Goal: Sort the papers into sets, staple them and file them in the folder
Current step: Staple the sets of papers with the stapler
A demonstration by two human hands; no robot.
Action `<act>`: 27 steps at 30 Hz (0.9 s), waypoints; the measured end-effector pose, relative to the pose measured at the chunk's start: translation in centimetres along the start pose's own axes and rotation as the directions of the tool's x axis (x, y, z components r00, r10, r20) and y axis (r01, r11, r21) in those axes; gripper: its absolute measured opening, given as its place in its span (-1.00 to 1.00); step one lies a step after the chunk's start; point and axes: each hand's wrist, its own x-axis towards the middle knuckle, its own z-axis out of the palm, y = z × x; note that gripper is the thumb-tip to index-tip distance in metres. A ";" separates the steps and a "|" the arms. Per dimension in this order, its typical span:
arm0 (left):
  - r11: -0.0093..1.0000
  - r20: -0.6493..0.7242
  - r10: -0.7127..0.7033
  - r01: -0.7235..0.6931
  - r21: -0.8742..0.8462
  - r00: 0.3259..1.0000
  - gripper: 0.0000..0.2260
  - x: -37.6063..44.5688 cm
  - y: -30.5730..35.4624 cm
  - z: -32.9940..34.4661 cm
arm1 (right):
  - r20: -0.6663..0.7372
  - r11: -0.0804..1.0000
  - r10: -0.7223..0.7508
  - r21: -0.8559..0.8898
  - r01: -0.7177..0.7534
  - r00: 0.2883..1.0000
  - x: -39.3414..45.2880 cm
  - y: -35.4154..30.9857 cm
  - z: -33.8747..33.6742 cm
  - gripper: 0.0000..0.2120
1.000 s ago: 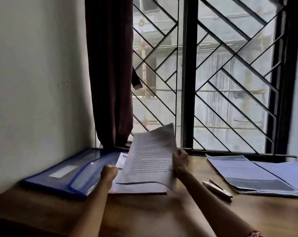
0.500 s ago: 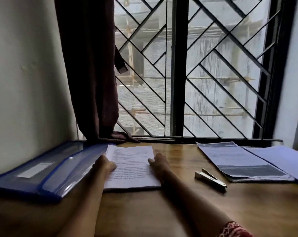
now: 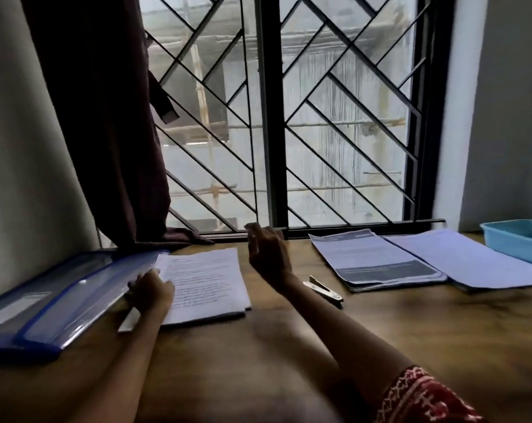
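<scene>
One set of papers [image 3: 205, 285] lies flat on the surface [image 3: 289, 361], its left edge touching the blue folder [image 3: 60, 288]. My left grip [image 3: 151, 290] rests on that edge; can't tell if it's pinching anything. My right grip [image 3: 266, 251] is up in the air right of the set, fingers loose, empty. Stapler [image 3: 322, 290] sits further right of the set, untouched. Beyond it, two more stacks [image 3: 377, 261] unsorted. My read: nothing visibly filed, most of the job left.

A wooden table [image 3: 411, 346] meets a grilled window [image 3: 335, 117], dark curtain [image 3: 106, 117] left, seemingly pale walls [image 3: 23, 148].
</scene>
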 end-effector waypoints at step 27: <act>0.704 0.655 0.071 0.427 -0.568 0.753 -0.37 -14.3 25.9 16.6 | 0.185 0.733 0.640 -0.436 -0.522 0.746 -4.5 19.8 -15.5 -0.73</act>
